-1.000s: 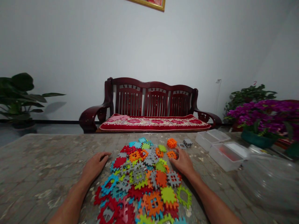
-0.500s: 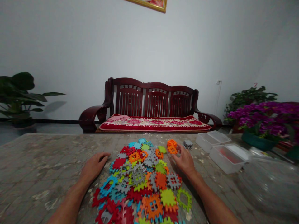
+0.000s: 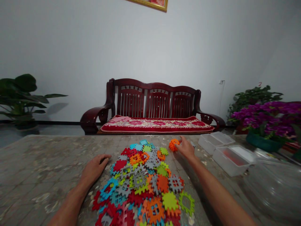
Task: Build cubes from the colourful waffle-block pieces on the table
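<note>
My left hand (image 3: pixel 96 168) rests on the table left of a heap of coloured interlocking plastic pieces (image 3: pixel 138 180), holding nothing, its thumb and fingers apart. The heap has red, blue, grey, green and orange toothed squares, some with window-like cutouts. My right hand (image 3: pixel 187 149) is past the heap's far right side, with its thumb and fingertips at a small stack of orange interlocking pieces (image 3: pixel 173 145). The fingers seem to grip the stack's right edge, partly covering it. A bit of a grey stack (image 3: pixel 193 144) shows behind the hand, mostly hidden.
Clear plastic boxes (image 3: pixel 231 171) stand on the table (image 3: pixel 47 175) at the right, beside a large transparent container (image 3: pixel 275 185). Purple flowers in a green pot (image 3: pixel 263 142) are behind them. A wooden bench (image 3: pixel 157 103) with a red cover stands beyond the table.
My right hand has moved slightly away from me, and the lower orange piece now sits together with the orange stack. The hand now covers most of the grey stack. My left hand stays still.
</note>
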`<state>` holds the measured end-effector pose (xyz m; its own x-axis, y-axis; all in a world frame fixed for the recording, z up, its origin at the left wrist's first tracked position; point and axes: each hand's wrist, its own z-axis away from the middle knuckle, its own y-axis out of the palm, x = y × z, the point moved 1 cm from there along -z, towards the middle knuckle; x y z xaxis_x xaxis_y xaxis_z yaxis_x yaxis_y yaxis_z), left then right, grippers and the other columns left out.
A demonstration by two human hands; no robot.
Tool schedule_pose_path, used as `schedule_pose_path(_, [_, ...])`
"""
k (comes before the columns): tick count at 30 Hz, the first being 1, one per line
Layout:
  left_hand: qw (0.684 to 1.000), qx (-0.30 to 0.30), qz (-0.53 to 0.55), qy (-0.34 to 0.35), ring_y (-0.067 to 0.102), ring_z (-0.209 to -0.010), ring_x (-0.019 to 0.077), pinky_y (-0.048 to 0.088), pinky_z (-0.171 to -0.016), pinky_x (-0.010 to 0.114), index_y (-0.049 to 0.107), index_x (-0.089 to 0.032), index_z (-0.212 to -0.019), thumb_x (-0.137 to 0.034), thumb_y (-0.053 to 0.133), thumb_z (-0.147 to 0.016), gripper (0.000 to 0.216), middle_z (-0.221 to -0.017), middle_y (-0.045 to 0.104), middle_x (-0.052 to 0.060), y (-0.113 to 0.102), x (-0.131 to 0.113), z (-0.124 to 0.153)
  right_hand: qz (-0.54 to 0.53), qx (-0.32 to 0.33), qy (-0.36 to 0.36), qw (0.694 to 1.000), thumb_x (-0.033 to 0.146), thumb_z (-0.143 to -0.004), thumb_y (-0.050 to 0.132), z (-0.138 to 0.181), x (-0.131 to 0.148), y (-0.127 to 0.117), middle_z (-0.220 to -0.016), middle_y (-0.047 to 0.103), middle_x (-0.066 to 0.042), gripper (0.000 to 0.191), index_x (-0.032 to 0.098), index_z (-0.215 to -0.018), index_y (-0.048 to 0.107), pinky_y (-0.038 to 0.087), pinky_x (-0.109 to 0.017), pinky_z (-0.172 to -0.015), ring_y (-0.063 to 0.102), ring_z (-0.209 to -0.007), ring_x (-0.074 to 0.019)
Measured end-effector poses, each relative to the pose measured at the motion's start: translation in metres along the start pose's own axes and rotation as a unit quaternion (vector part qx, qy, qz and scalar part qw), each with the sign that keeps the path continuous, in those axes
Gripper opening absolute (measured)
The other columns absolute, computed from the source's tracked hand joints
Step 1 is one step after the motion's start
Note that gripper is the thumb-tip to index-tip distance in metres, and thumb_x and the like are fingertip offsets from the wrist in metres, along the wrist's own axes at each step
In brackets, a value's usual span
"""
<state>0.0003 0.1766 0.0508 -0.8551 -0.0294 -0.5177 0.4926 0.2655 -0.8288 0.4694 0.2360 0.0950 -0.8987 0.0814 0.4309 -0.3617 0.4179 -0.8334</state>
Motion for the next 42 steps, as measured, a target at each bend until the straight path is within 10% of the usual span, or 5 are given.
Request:
schedule_pose_path(8, [1.0, -0.001, 0.004, 0.0, 0.071, -0.11, 0.0283, 0.053, -0.101, 0.04, 0.08, -0.022, -0.106, -0.04, 0.043, -0.086, 0.046, -0.117, 0.079, 0.008, 0.001, 0.001, 0.0, 0.002, -0.022, -0.122, 0.992, 0.023, -0.085, 0.063, 0.026, 0.018, 0.002, -0.122, 0.075, -0.006, 0.04, 0.024, -0.124, 0.071, 0.046, -0.034, -0.101, 0.064, -0.114, -0.0248])
schedule_pose_path(15, [1.0, 0.01, 0.0, -0.011, 0.07, -0.112, 0.0264, 0.051, -0.102, 0.038, 0.079, -0.021, -0.108, -0.039, 0.041, -0.087, 0.047, -0.12, 0.078, 0.007, -0.001, -0.003, 0.001, 0.054, 0.136, -0.267, 0.952, 0.015, -0.083, 0.058, 0.047, 0.055, 0.021, -0.138, 0.067, -0.012, 0.063, 0.017, -0.146, 0.057, 0.038, -0.037, -0.113, 0.055, -0.129, -0.0266])
schedule_pose_path(32, [1.0, 0.005, 0.004, 0.01, 0.071, -0.112, 0.0282, 0.051, -0.103, 0.04, 0.079, -0.019, -0.107, -0.037, 0.041, -0.087, 0.047, -0.118, 0.078, 0.009, -0.002, -0.004, 0.001, -0.009, 0.158, -0.082, 0.984, 0.01, -0.075, 0.054, 0.062, 0.036, 0.004, -0.127, 0.074, -0.008, 0.062, 0.022, -0.135, 0.067, 0.048, -0.036, -0.101, 0.067, -0.116, -0.0259])
schedule_pose_path(42, [1.0, 0.005, -0.006, 0.0, 0.071, -0.111, 0.0267, 0.053, -0.1, 0.038, 0.08, -0.021, -0.108, -0.036, 0.042, -0.088, 0.045, -0.118, 0.079, 0.008, -0.003, -0.005, 0.002, -0.088, 0.278, -0.253, 0.923, 0.012, -0.062, 0.06, 0.07, 0.035, 0.002, -0.125, 0.074, -0.008, 0.063, 0.02, -0.122, 0.075, 0.043, -0.042, -0.106, 0.062, -0.117, -0.0313])
